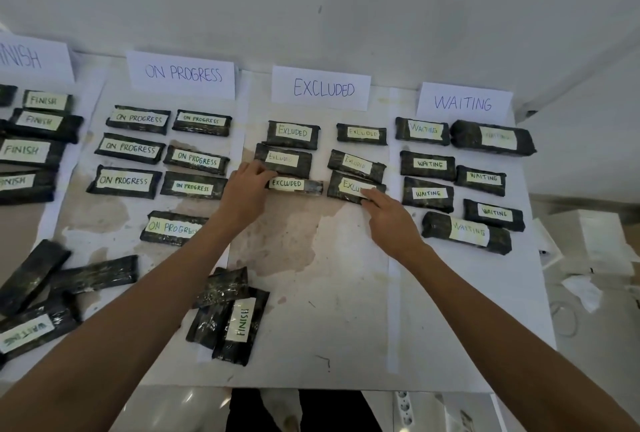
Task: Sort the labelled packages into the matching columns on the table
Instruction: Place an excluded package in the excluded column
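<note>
Four paper headers stand at the back: FINISH [31,59], ON PROGRESS [181,74], EXCLUDED [322,88] and WAITING [463,103]. Black wrapped packages with matching labels lie in rows under each. My left hand [247,189] pinches the left end of a thin EXCLUDED package [298,184] in the third row of that column. My right hand [389,218] grips the near edge of another EXCLUDED package [346,183] beside it, with fingers over part of its label. Both packages lie on the table.
Unsorted packages lie near me: a FINISH package [242,324] on a small pile at the front centre, and a WAITING package [27,331] with unlabelled ones [93,274] at the front left. White boxes and paper scraps [588,241] sit off the table's right edge.
</note>
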Action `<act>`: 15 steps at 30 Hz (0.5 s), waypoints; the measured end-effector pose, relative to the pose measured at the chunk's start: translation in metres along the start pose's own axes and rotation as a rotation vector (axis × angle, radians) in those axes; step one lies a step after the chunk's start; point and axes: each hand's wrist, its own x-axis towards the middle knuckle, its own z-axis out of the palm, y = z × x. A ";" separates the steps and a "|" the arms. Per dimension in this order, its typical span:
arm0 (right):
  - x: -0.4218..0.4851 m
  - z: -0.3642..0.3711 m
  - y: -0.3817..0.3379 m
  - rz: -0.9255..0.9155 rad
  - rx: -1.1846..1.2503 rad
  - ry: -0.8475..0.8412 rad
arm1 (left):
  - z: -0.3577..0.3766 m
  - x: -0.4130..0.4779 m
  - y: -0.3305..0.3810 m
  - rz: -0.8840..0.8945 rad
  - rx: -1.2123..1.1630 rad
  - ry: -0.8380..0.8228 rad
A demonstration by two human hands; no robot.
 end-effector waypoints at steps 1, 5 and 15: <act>-0.001 0.000 0.000 0.002 0.005 -0.010 | -0.001 0.000 -0.001 0.011 0.004 -0.002; -0.001 -0.008 -0.014 0.036 0.063 -0.007 | -0.011 -0.002 -0.001 0.034 -0.024 0.029; -0.017 -0.016 -0.113 -0.033 0.190 0.006 | -0.044 -0.096 -0.035 0.158 -0.134 0.007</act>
